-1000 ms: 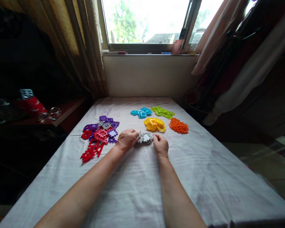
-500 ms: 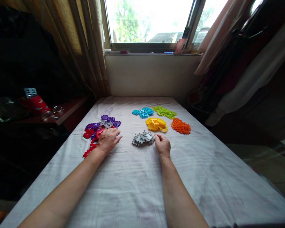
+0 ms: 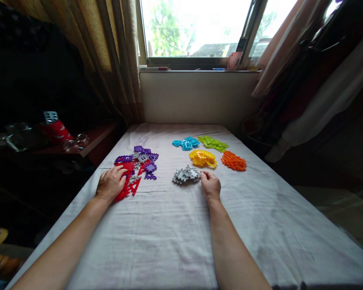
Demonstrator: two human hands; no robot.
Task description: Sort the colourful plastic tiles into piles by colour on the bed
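My left hand (image 3: 111, 182) lies over the left edge of the red toothed plastic building pieces (image 3: 129, 189), fingers stretched out and resting on them. Mixed in with the red are purple pieces (image 3: 150, 167) and a few grey ones. My right hand (image 3: 211, 186) is closed, its fingers curled at the right edge of a heap of grey pieces (image 3: 186, 175). Whatever those fingers may hold is hidden. Just behind the grey heap lies a pile of yellow pieces (image 3: 202, 158).
Blue pieces (image 3: 186, 143) and lime green pieces (image 3: 213, 143) lie toward the far side, orange pieces (image 3: 234, 161) at the right. A pale cloth (image 3: 169, 241) covers the table. On a dark side table at left are a red container (image 3: 58, 131) and glasses (image 3: 77, 141).
My left hand has moved left and back off the middle of the mixed pile, uncovering red, grey and purple pieces. My right hand stays beside the grey heap. The view has shifted slightly.
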